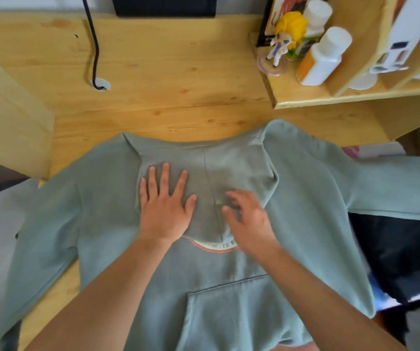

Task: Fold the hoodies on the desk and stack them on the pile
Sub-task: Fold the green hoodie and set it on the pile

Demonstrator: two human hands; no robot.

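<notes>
A sage-green hoodie lies front side up on the wooden desk, sleeves spread to both sides and hanging past the desk edges. Its hood is folded down over the chest, partly covering a round printed logo. A kangaroo pocket shows near the bottom. My left hand lies flat on the left half of the hood, fingers spread. My right hand rests on the hood's centre seam with fingers curled loosely; it looks slightly blurred. No folded pile is in sight.
A shelf unit at the right rear holds white bottles and a yellow-haired figurine. A black cable runs into a desk grommet. A dark monitor base stands at the back. Dark items lie off the desk's right side.
</notes>
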